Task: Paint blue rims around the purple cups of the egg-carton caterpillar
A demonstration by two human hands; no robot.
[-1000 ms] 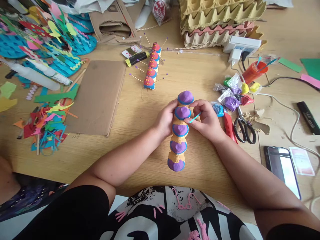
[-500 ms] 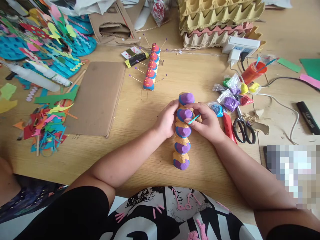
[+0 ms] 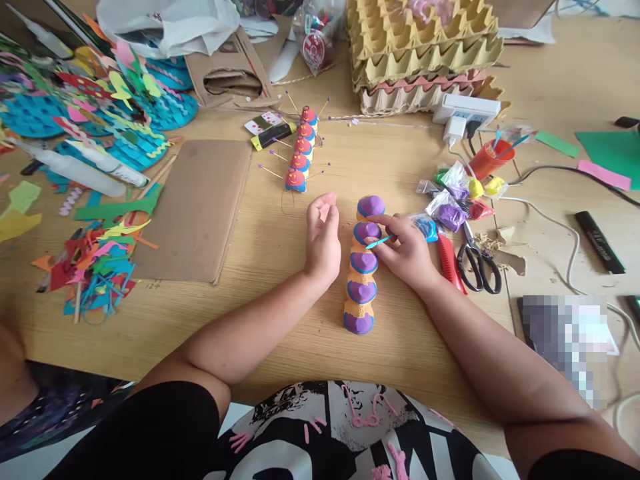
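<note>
A strip cut from an egg carton (image 3: 361, 291) stands lengthwise before me, its several bumps capped with purple clay edged in blue. My right hand (image 3: 407, 252) pinches a thin light-blue clay tool (image 3: 378, 243) and reaches over the strip's upper part, a finger lying by the second bump. To the left of the strip, apart from it, my left hand (image 3: 323, 241) is raised with nothing in it, fingers loosely bent. Farther back is a similar strip in red and blue, a caterpillar (image 3: 300, 152) with faces and pin-like sticks at its sides.
Cardboard (image 3: 195, 207) and paper scraps (image 3: 107, 250) lie at left. Scissors (image 3: 477, 263), a red cutter (image 3: 451, 265), bagged clay (image 3: 453, 213) and an orange cup (image 3: 491, 159) sit at right. Stacked egg trays (image 3: 425, 60) and a power strip (image 3: 467, 109) stand behind.
My left hand has let go of the purple-capped strip and moved left. My right hand stays by the strip with the blue tool. The view has shifted slightly.
</note>
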